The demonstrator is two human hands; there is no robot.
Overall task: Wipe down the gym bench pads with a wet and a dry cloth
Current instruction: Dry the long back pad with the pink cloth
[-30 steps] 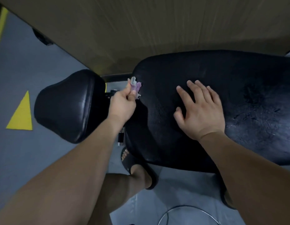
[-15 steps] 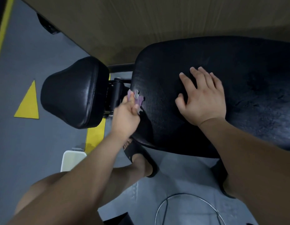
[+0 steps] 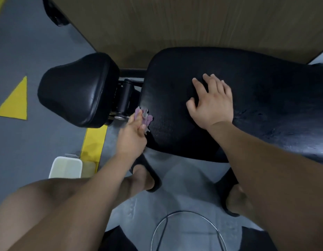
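Bench pads, two of them, are black and shiny. The big long pad (image 3: 265,105) fills the right side. The small seat pad (image 3: 73,91) sits to its left, and a black metal joint (image 3: 125,98) shows in the gap between them.

A small purple cloth (image 3: 147,118) is pressed on the near left corner of the big long pad, just beside the joint. The left hand (image 3: 132,138) holds it. Its grip is tight, with thumb and fingers bunched round the cloth so only bits poke out. The right hand (image 3: 213,104) lies flat on top of the big long pad. Its grip is wide, with fingers spread and nothing in it.

The far right part of the big long pad looks patchy and dull.

Behind the pads stands a brown wooden wall (image 3: 175,24). The floor (image 3: 30,51) is grey, with a yellow triangle (image 3: 15,102) left of the small seat pad and a yellow stripe (image 3: 94,142) under it. A white tub (image 3: 65,167) sits on the floor next to the stripe. Both feet wear black slides (image 3: 153,176) by the near edge of the big long pad. A thin metal ring (image 3: 186,230) lies on the floor at the bottom.
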